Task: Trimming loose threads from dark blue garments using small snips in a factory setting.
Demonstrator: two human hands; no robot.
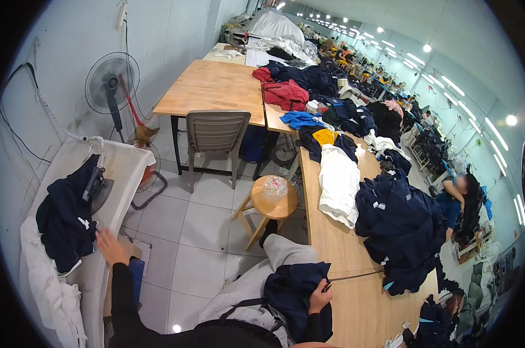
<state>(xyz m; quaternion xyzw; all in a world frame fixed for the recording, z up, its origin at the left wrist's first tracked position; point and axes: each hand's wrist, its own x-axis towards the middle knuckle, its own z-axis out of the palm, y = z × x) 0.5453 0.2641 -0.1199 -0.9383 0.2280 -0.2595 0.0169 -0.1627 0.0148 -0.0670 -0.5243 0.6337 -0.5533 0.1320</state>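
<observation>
My left hand (114, 248) reaches out to the left, fingers stretched, beside the near edge of a navy garment (68, 214). That garment lies on a white-covered ironing table, and whether my fingertips touch it I cannot tell. My right hand (319, 297) is closed over my lap around a small dark pointed tool (327, 286) that looks like thread snips; its handles are hidden in the palm. Beneath that hand a second navy garment (291, 290) is draped over my thigh. An iron (102, 194) rests by the first garment.
On my right a long wooden table (326, 255) carries a big navy garment pile (398, 223) and a white garment (339, 185). Ahead stand a round stool (280, 204) with a clear plastic container (274, 189), a grey chair (218, 136) and a fan (111, 84). A person (451, 200) sits at right.
</observation>
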